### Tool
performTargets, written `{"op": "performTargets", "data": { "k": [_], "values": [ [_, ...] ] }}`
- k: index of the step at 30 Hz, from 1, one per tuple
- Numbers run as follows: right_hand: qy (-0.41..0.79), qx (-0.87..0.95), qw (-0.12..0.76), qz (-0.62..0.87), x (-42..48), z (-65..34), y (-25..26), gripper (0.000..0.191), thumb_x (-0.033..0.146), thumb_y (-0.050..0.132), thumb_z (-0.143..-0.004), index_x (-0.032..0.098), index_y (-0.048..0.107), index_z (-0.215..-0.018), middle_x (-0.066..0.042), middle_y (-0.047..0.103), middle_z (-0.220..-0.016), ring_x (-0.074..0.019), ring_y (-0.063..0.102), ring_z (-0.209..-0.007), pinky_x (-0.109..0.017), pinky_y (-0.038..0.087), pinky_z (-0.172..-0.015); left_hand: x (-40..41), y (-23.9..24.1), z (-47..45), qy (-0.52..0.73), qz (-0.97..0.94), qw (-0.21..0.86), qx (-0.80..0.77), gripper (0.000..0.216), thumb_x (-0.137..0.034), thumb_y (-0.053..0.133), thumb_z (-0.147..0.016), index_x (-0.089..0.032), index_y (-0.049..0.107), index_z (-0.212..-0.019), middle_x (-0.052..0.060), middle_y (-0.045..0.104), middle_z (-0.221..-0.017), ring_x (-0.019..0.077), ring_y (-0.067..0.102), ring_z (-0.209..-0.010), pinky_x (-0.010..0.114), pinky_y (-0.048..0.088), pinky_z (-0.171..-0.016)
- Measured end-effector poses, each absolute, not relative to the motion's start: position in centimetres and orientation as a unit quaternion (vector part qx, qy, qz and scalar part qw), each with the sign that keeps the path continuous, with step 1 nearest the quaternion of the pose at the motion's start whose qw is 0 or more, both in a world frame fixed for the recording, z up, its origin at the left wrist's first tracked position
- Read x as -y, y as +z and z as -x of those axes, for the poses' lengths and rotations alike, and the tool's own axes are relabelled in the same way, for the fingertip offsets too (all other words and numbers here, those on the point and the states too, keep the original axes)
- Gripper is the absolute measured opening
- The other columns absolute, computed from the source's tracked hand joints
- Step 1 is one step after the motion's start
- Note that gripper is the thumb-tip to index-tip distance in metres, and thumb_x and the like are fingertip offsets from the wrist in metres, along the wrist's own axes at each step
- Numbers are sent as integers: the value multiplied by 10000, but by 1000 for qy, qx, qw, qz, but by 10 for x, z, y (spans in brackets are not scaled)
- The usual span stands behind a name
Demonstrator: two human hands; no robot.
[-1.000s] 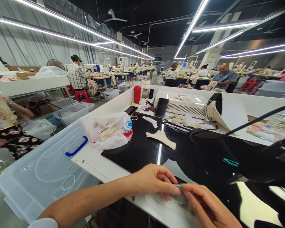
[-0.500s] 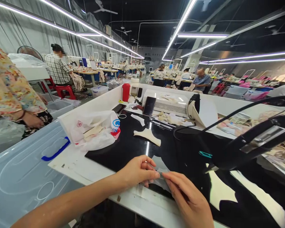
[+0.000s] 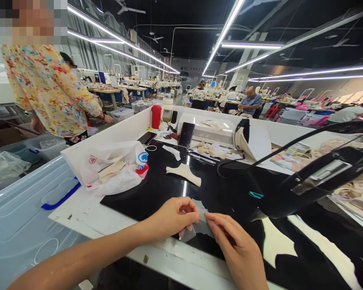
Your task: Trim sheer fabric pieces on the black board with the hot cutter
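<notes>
Between my hands is a thin grey translucent sheet piece (image 3: 201,230) with a jagged edge, over the black table surface (image 3: 157,197). My left hand (image 3: 180,217) pinches its left side between thumb and fingers, the other fingers curled. At its right side my right hand (image 3: 232,241) is closed, thumb and fingertips together at the edge. Beyond my hands lies a cream cut piece (image 3: 184,174). Two larger cream pieces, a near one (image 3: 278,241) and a long one (image 3: 320,245), lie to my right.
A white plastic bag (image 3: 109,173) with scraps stands left. A black machine arm (image 3: 320,181) with a cable reaches in from the right, near a teal clip (image 3: 255,195). Phone (image 3: 186,135), red container (image 3: 156,117) and scraps are at the back. A person (image 3: 48,88) stands left.
My hands have moved slightly apart, and more of the grey piece shows between them. The person at left has moved farther into view. The camera has shifted a little.
</notes>
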State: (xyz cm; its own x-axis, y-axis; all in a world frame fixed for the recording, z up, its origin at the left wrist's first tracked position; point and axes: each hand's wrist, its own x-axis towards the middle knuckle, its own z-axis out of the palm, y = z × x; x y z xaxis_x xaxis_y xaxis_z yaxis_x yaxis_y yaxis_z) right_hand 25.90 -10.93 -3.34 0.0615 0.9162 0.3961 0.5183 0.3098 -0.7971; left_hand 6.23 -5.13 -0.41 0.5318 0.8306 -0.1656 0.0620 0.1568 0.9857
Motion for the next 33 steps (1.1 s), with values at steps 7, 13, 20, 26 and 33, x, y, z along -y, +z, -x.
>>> {"op": "performTargets", "data": {
  "k": [7,13,20,26,33],
  "values": [
    [161,690,447,546,87,-267,-31,245,402,615,-1007,280,804,-1105,-59,777,-1054,-183,721,-832,-249,584,-747,33,4,-66,255,-689,532,-420,217,-390,560,-938,-186,628,-971,-27,674,-755,105,572,-589,215,430,-543],
    [123,715,406,556,76,-269,-37,257,395,573,-1036,302,775,-1166,-31,758,-1031,-177,731,-885,-248,581,-790,23,15,-68,236,-755,409,-455,134,-304,575,-934,-223,680,-952,-46,675,-753,126,588,-659,242,389,-610],
    [60,727,320,604,73,-272,-40,280,460,529,-1052,372,744,-1208,15,754,-1049,-179,728,-917,-253,575,-709,22,0,-66,192,-817,254,-480,132,-306,585,-986,-263,612,-1107,-72,700,-796,158,659,-714,272,382,-638],
    [19,758,285,586,70,-271,-43,301,468,490,-1065,345,741,-1177,10,744,-975,-189,680,-834,-295,567,-687,25,1,-67,123,-860,148,-473,117,-335,526,-1052,-238,591,-1064,-35,719,-840,198,707,-758,290,402,-633],
    [-6,764,298,573,72,-265,-41,381,460,422,-1087,281,758,-1076,-23,725,-907,-203,635,-757,-343,542,-678,29,3,-67,81,-873,125,-465,159,-329,484,-1072,-234,599,-1018,-14,737,-907,212,727,-827,295,460,-671]
  ]
}}
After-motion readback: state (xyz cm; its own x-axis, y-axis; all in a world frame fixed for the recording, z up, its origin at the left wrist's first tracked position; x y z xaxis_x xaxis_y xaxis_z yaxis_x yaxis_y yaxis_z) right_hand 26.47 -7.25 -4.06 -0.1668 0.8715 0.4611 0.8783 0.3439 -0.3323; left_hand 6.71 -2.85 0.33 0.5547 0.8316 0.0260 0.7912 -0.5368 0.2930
